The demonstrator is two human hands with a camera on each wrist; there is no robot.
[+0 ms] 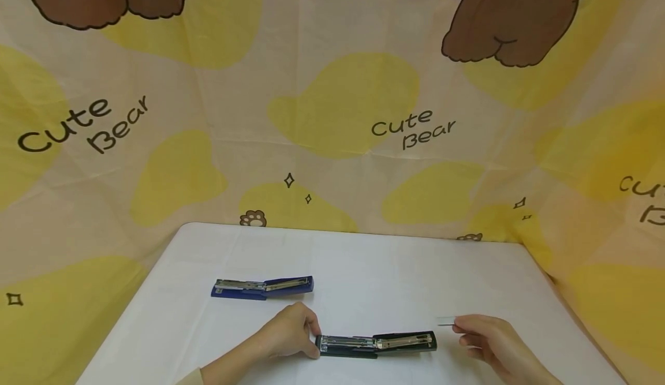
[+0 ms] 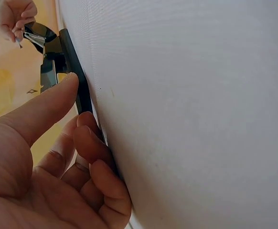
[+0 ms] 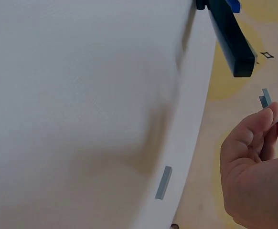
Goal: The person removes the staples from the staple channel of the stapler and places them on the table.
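A black stapler (image 1: 353, 344) lies opened out flat on the white table, its metal staple channel showing. My left hand (image 1: 292, 330) grips the left end of its base between thumb and fingers; the left wrist view shows the thumb (image 2: 65, 90) on one side of the base. Off the stapler's right end, my right hand (image 1: 490, 339) pinches a short strip of staples (image 3: 265, 98) between thumb and fingertips, held above the table and apart from the stapler. Another strip of staples (image 3: 163, 182) rests on the table in the right wrist view.
Farther back and to the left, a blue stapler (image 1: 262, 288) also lies opened out on the white table (image 1: 363, 269). A printed cloth (image 1: 332, 102) with bears and lettering hangs behind the table and along its sides.
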